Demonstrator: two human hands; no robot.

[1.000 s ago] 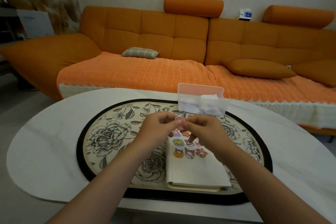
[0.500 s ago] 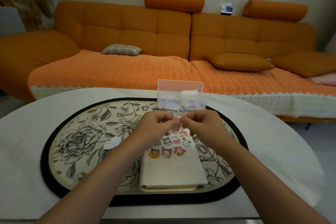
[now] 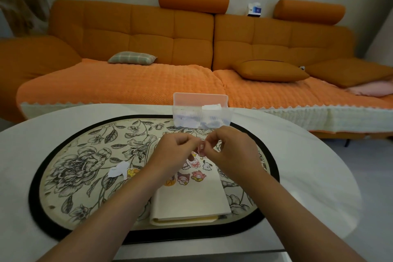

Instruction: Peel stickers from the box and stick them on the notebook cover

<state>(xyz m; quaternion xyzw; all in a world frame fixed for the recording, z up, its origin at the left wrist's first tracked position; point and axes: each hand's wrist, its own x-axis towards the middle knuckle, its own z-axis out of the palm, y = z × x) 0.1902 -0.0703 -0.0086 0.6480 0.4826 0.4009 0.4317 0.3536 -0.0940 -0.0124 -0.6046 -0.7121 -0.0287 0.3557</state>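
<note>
A cream notebook lies on the floral mat, its cover carrying several cartoon stickers near the top. Above that top edge, my left hand and my right hand meet, fingertips pinching one small pink sticker between them. Just behind the hands stands a clear plastic box, open, with white sticker sheets inside. My hands hide part of the cover's upper stickers.
An oval floral mat with a black border covers the white table. White backing scraps and a yellow sticker lie on the mat left of the notebook. An orange sofa runs behind the table.
The view has shifted, bringing the scraps at the left into sight. Both hands stay together on the pink sticker above the notebook; its backing looks partly pulled apart now.
</note>
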